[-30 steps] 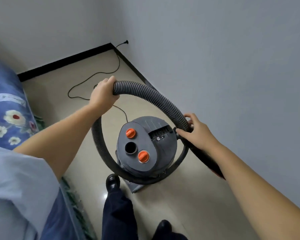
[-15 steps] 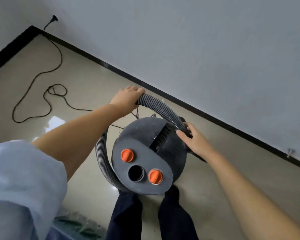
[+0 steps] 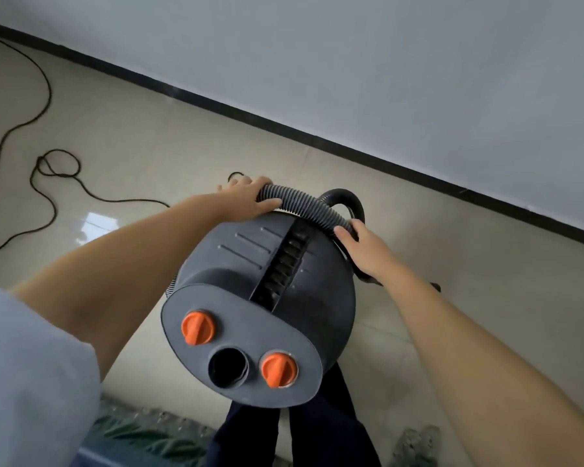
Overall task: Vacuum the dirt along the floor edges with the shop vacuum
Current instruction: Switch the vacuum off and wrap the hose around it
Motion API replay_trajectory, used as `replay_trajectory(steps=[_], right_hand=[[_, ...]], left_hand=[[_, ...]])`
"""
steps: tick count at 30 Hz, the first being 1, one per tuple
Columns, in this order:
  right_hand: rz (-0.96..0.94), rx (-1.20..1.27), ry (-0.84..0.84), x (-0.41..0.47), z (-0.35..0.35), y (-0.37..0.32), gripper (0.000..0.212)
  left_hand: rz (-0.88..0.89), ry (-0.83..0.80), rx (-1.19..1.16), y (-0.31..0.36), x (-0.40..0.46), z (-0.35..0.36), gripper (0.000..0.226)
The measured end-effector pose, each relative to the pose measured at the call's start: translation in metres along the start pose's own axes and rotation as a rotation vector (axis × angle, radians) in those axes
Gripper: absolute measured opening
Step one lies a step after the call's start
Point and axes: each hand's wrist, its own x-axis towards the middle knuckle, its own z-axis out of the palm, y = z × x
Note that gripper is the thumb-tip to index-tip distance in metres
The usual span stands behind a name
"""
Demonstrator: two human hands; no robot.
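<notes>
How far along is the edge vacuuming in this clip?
Done: no cleaned stretch is evident. In hand: the left hand and right hand grip the hose over the shop vacuum. Left: the whole floor edge along the baseboard.

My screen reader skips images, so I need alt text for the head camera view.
Both hands grip a ribbed grey hose arching over a dark grey shop vacuum: the left hand at its far end, the right hand nearer the wall. A black power cord loops across the beige floor along a black baseboard.
</notes>
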Motion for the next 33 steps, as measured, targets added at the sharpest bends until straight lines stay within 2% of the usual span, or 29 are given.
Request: replay_trajectory(steps=[6, 15, 23, 27, 30, 33], right_hand=[[0.047, -0.018, -0.077, 0.020, 0.003, 0.001, 0.043], [0.102, -0.069, -0.196, 0.051, 0.006, 0.012, 0.042], [0.108, -0.121, -0.255, 0.068, 0.009, 0.016, 0.040], [0.099, -0.180, -0.220, 0.065, 0.010, 0.012, 0.040], [0.097, -0.176, -0.078, 0.047, 0.010, -0.003, 0.043], [0.039, -0.115, 0.057, 0.015, 0.006, -0.037, 0.042]], left_hand=[[0.017, -0.158, 0.176, 0.052, 0.021, 0.004, 0.057], [-0.029, -0.294, 0.244, 0.048, 0.052, 0.007, 0.059], [-0.042, -0.310, 0.311, 0.049, 0.064, 0.008, 0.060], [-0.065, -0.192, 0.161, 0.045, 0.053, 0.014, 0.059], [-0.043, 0.025, -0.008, 0.039, 0.023, 0.019, 0.050], [0.027, 0.122, -0.068, 0.029, -0.025, 0.009, 0.048]])
